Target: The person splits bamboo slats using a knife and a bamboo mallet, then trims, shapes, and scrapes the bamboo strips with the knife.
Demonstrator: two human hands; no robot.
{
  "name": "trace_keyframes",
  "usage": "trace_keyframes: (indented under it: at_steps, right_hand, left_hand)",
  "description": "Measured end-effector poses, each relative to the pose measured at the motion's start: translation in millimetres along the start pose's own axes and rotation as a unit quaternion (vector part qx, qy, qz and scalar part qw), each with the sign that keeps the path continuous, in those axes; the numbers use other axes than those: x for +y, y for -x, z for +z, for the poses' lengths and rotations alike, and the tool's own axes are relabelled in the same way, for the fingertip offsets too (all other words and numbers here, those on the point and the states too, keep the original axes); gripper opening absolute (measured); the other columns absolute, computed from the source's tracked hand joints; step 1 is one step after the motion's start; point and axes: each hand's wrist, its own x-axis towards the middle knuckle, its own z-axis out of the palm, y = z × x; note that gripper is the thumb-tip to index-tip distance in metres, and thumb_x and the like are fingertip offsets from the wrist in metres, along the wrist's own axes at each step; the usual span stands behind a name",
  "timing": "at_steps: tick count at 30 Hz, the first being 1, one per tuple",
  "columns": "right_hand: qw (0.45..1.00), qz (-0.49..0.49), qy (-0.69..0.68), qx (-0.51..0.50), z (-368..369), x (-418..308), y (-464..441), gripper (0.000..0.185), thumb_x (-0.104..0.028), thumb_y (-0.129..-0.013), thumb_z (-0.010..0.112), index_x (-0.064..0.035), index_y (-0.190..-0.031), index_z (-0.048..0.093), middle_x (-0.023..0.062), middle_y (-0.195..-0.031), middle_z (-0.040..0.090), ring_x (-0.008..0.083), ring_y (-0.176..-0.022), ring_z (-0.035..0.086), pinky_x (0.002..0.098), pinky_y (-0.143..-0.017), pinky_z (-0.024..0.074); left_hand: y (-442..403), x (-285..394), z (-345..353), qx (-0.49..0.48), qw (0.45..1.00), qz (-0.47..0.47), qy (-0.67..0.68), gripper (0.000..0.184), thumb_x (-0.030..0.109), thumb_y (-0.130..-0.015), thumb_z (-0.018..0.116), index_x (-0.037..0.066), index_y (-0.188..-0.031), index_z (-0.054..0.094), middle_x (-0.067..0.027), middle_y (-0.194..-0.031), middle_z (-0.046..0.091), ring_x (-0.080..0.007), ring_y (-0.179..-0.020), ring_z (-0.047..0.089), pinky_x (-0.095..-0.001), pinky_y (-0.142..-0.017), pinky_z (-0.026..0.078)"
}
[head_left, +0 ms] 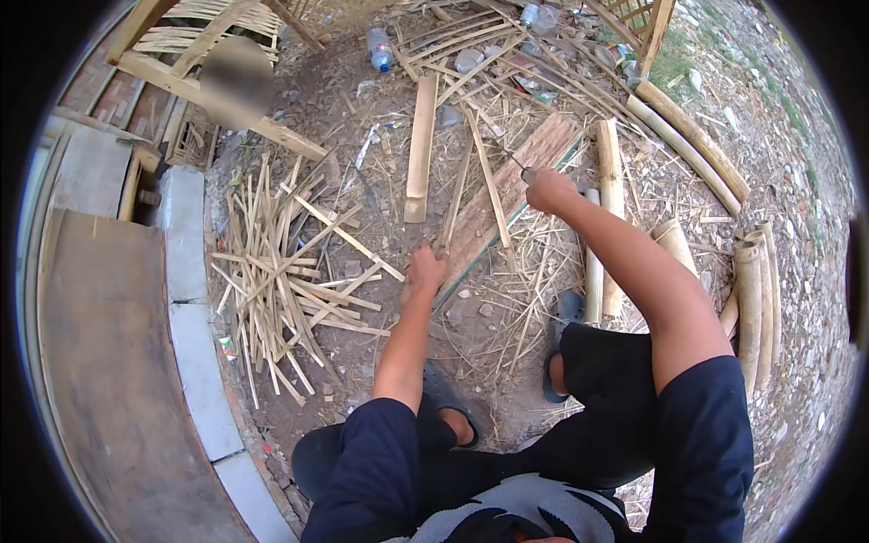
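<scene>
My right hand (552,193) is closed around the dark handle of a knife-like tool (513,160). Its thin blade points up and to the left, above a rough reddish plank (539,154) that lies slantwise on the ground. My left hand (425,269) is closed at the near end of a narrow bamboo strip (459,185), beside the plank's lower end. Another bamboo strip (490,185) lies across the plank between my hands. To the left of it rests a wider, pale wooden board (421,149).
A heap of cut bamboo sticks (290,285) lies at left, beside a concrete ledge (201,380) and a brown board (127,362). Bamboo poles (611,213) and shorter bamboo pieces (749,299) lie at right. A plastic bottle (380,50) and wooden frames (244,118) are at the back.
</scene>
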Motion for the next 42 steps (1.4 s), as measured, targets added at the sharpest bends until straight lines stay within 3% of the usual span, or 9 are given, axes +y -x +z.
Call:
trace_keyframes:
  at_steps: [7, 12, 13, 15, 18, 26, 33, 36, 42]
  right_hand:
    - [0.994, 0.012, -0.034, -0.105, -3.1, -4.5, 1.2, 0.036, -0.015, -0.084, 0.059, 0.0001, -0.117, 0.066, 0.0175, -0.116, 0.067, 0.028, -0.109, 0.066, 0.0386, -0.089, 0.0549]
    - [0.996, -0.022, 0.024, -0.082, -4.4, -5.8, 4.7, 0.039, -0.017, -0.084, 0.06, -0.0024, -0.12, 0.065, 0.0143, -0.119, 0.067, 0.0264, -0.111, 0.065, 0.0397, -0.088, 0.0553]
    - [0.996, -0.037, 0.026, -0.078, -4.3, -5.8, 5.3, 0.036, -0.015, -0.084, 0.058, 0.0003, -0.116, 0.066, 0.0146, -0.112, 0.069, 0.0253, -0.099, 0.068, 0.0387, -0.083, 0.0567]
    - [0.995, -0.066, 0.033, -0.071, -6.3, -4.7, 4.0, 0.031, -0.011, -0.084, 0.054, 0.0058, -0.107, 0.066, 0.0153, -0.099, 0.072, 0.0231, -0.074, 0.074, 0.0367, -0.073, 0.0595]
    - [0.995, -0.071, 0.046, -0.056, -11.0, -9.1, 2.1, 0.03, -0.011, -0.084, 0.055, 0.0025, -0.107, 0.069, 0.0126, -0.093, 0.073, 0.0225, -0.072, 0.073, 0.0353, -0.073, 0.0592]
    - [0.994, -0.078, 0.064, -0.042, -20.5, -12.4, 0.2, 0.035, -0.016, -0.083, 0.058, -0.0016, -0.113, 0.069, 0.0119, -0.104, 0.072, 0.0238, -0.093, 0.071, 0.0373, -0.082, 0.0562]
    - [0.992, -0.07, 0.099, -0.043, -26.4, -13.6, -4.7, 0.038, -0.022, -0.083, 0.062, -0.0064, -0.118, 0.068, 0.0128, -0.124, 0.065, 0.0252, -0.114, 0.064, 0.0366, -0.092, 0.0525]
    - [0.984, -0.106, 0.133, -0.051, -20.1, -10.3, -18.8, 0.041, -0.022, -0.084, 0.063, -0.0058, -0.122, 0.066, 0.0134, -0.13, 0.062, 0.0317, -0.114, 0.063, 0.0445, -0.089, 0.0551]
    - [0.975, -0.126, 0.177, -0.041, -24.3, -4.6, -19.1, 0.039, -0.021, -0.082, 0.066, -0.0086, -0.118, 0.069, 0.0115, -0.122, 0.066, 0.0287, -0.108, 0.067, 0.044, -0.081, 0.0584]
  left_hand:
    - [3.9, -1.2, 5.9, 0.062, 0.995, 0.023, 0.074, 0.048, 0.029, -0.077, 0.077, -0.002, -0.112, 0.063, -0.0259, -0.105, 0.068, -0.0393, -0.097, 0.067, -0.0444, -0.084, 0.052]
    - [13.2, -5.8, 10.2, -0.016, 0.988, 0.043, 0.145, 0.04, 0.03, -0.079, 0.077, -0.003, -0.101, 0.069, -0.0173, -0.095, 0.07, -0.0252, -0.084, 0.068, -0.0364, -0.07, 0.053]
    - [17.5, -4.4, 11.9, -0.018, 0.984, 0.055, 0.171, 0.038, 0.03, -0.081, 0.076, -0.003, -0.098, 0.07, -0.0142, -0.092, 0.071, -0.0218, -0.08, 0.068, -0.0346, -0.067, 0.052]
    - [29.0, 2.1, 13.5, -0.085, 0.944, -0.033, 0.318, 0.035, 0.031, -0.083, 0.076, 0.0, -0.099, 0.07, -0.0076, -0.086, 0.068, -0.0166, -0.074, 0.064, -0.0317, -0.063, 0.049]
    - [48.5, 15.5, 12.3, -0.144, 0.876, -0.099, 0.45, 0.031, 0.032, -0.086, 0.075, 0.005, -0.101, 0.069, -0.0012, -0.083, 0.065, -0.0126, -0.07, 0.059, -0.0294, -0.06, 0.046]
    - [83.4, 32.5, -8.9, -0.192, 0.766, -0.121, 0.601, 0.029, 0.031, -0.088, 0.072, 0.01, -0.107, 0.064, -0.0001, -0.093, 0.064, -0.0124, -0.079, 0.058, -0.0284, -0.069, 0.045]
    - [106.5, 25.7, -48.1, -0.069, 0.698, -0.086, 0.707, 0.026, 0.034, -0.091, 0.068, 0.012, -0.104, 0.063, -0.0007, -0.091, 0.063, -0.0133, -0.08, 0.058, -0.0282, -0.067, 0.044]
    - [120.1, 31.0, -79.1, -0.007, 0.694, -0.055, 0.718, 0.024, 0.033, -0.092, 0.067, 0.012, -0.103, 0.063, 0.0002, -0.086, 0.061, -0.013, -0.078, 0.057, -0.0275, -0.066, 0.044]
    - [128.6, 22.7, -135.7, 0.136, 0.633, -0.029, 0.762, 0.027, 0.031, -0.094, 0.065, 0.01, -0.111, 0.06, 0.0004, -0.09, 0.058, -0.0095, -0.074, 0.055, -0.0267, -0.061, 0.043]
